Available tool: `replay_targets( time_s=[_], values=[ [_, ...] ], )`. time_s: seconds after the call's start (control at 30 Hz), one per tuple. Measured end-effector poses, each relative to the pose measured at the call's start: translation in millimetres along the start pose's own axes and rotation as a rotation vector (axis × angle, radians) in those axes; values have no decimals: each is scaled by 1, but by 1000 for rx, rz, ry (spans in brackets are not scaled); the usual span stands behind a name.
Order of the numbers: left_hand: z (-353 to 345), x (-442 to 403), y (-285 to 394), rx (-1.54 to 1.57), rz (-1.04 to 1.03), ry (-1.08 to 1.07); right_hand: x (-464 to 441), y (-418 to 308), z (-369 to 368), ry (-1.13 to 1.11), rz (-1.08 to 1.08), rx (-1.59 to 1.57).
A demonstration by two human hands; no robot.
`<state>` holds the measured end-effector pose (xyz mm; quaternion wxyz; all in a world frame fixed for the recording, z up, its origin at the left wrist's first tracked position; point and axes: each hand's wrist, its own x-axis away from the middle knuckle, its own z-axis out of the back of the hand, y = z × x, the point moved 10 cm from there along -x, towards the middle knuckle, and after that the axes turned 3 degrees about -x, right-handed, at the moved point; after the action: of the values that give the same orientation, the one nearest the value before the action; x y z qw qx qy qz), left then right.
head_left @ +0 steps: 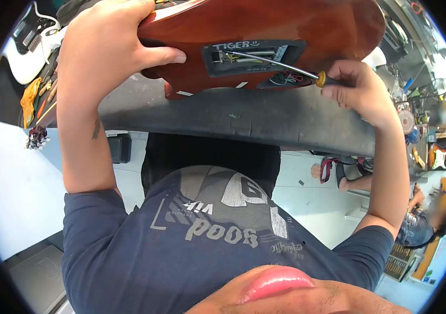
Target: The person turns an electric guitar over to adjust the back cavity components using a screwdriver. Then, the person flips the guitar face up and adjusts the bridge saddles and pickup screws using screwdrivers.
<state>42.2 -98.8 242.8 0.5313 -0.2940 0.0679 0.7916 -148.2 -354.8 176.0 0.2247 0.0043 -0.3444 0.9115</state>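
A reddish-brown guitar body [181, 31] is tilted up on the black bench top, its back facing me. An open rectangular cavity [254, 56] in it shows springs, with "TIGER" lettered above. My left hand [113, 39] grips the body's edge at the left, thumb on the back face. My right hand [356, 89] is closed on the handle of a screwdriver [286, 65]. The long shaft crosses the spring cavity and its tip is at the cavity's left end. Below the shaft, a second opening [288, 79] shows coloured wires.
The padded bench edge [233, 118] runs in front of me. A white guitar body [21, 60], a yellow cloth [29, 99] and tools lie at the left. Cluttered parts [409, 115] fill the right side. Another person [419, 225] sits at the lower right.
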Motion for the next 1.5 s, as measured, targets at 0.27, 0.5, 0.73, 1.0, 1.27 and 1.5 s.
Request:
replay_targets(
  time_s=[0.27,0.5,0.73,1.0,1.27,1.5],
  values=[
    [24,-6,23,-168,77,44,46,-65,-17,576,807,829],
    [4,-4,5,-8,37,-17,-13,8,-13,-230,6,-151],
    [14,5,10,-25,65,-9,80,25,31,53,433,237],
    [19,15,23,-69,67,13,217,233,86,908,-122,-526],
    [24,45,39,-201,26,78,268,297,52,950,-323,-485],
    [33,65,72,-17,-95,-347,201,302,32,757,-388,-92]
  ],
)
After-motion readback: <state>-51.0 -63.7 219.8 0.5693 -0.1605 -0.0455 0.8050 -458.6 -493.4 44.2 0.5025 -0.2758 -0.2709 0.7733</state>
